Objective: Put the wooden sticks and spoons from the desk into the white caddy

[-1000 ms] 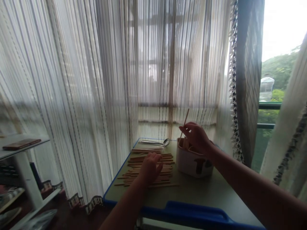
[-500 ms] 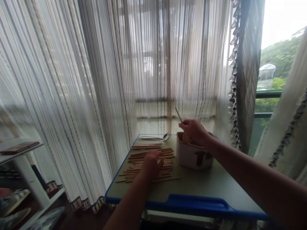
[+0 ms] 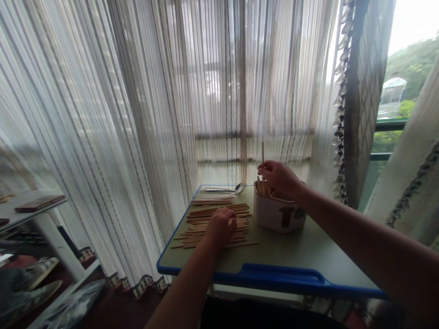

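Above the white holder [image 3: 270, 214], my right hand [image 3: 279, 176] pinches one wooden chopstick [image 3: 263, 153], which stands almost upright with its upper end above the fingers. Several other chopsticks stand in the holder's left compartment, just below that hand. My left hand [image 3: 221, 226] rests over the loose chopsticks [image 3: 197, 228] spread side by side on the table. Its fingers are bent downward and the thumb is apart from them; their tips are partly hidden. A dark brown mark shows on the holder's front.
A slotted metal spoon [image 3: 239, 188] lies at the back of the blue-edged table [image 3: 284, 256], by more thin utensils and paler chopsticks. Sheer curtains [image 3: 154, 114] hang behind. At left, a white stand [image 3: 37, 205] carries a flat brown object [image 3: 40, 203].
In my right hand the chopstick has swung from tilted left to nearly upright above the holder. My left hand stays over the loose chopsticks. The view has tipped slightly downward.
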Action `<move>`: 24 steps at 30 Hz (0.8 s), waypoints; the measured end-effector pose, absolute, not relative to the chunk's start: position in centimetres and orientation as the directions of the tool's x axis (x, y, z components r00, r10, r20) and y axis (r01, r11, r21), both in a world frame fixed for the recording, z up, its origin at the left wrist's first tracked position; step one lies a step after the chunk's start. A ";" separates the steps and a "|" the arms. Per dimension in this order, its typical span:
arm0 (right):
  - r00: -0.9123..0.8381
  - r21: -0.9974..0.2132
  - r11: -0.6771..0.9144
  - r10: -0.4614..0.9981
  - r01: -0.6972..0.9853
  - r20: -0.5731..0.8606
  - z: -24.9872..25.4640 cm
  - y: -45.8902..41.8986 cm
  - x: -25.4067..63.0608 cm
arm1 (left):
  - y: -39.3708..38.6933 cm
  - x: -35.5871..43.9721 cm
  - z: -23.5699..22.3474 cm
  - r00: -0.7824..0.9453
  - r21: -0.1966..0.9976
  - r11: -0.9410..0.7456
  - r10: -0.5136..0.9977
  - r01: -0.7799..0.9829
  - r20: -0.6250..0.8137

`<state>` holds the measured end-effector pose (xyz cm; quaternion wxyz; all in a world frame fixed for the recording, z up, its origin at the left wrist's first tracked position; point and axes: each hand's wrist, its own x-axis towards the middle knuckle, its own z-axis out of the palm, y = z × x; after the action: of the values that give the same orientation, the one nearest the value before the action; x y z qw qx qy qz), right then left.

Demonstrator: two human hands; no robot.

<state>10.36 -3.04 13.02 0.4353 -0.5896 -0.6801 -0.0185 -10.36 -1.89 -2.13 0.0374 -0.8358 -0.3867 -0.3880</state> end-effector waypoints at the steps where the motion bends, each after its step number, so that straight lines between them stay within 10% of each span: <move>1: 0.062 -0.467 0.309 0.779 0.828 0.624 12.9 -2.9 10.4 | -1.9 -10.3 -2.1 0.395 0.242 -0.701 0.614 0.670 0.683; 7: -0.004 -0.408 0.288 0.821 0.866 0.570 11.9 -3.3 10.7 | -2.0 -10.3 -2.0 0.327 0.288 -0.693 0.612 0.661 0.720; 17: 0.132 -0.648 0.351 0.807 0.676 0.575 10.1 -5.2 11.3 | -2.1 -10.4 -1.9 0.317 0.319 -0.686 0.631 0.654 0.708; 24: -0.069 -0.405 0.322 0.847 0.856 0.527 8.7 -3.1 11.7 | -2.1 -10.4 -2.0 0.275 0.357 -0.679 0.638 0.641 0.719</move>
<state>11.74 -3.09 8.73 0.3557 -0.5822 -0.7311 -0.0061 -10.45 -2.10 -1.97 0.0018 -0.7985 -0.4006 -0.4492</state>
